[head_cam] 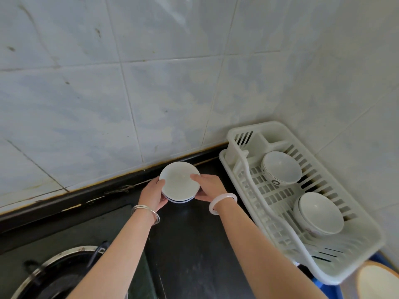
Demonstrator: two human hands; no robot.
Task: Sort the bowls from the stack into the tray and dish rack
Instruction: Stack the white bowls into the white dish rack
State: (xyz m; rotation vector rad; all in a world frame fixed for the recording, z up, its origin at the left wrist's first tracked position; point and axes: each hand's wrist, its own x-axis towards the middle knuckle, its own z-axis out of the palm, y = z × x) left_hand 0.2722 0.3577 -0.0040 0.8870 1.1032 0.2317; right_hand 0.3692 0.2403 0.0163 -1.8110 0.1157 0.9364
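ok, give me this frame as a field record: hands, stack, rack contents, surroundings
left hand: grips the left edge of the stack of bowls, thumb on the top rim
right hand: grips the right edge, thumb on top
stack position: at the back of the dark counter, by the tiled wall; resting or lifted, cannot tell
dish rack: white, right of the hands
rack contents: far bowl, near bowl, both tilted
other: stove burner lower left
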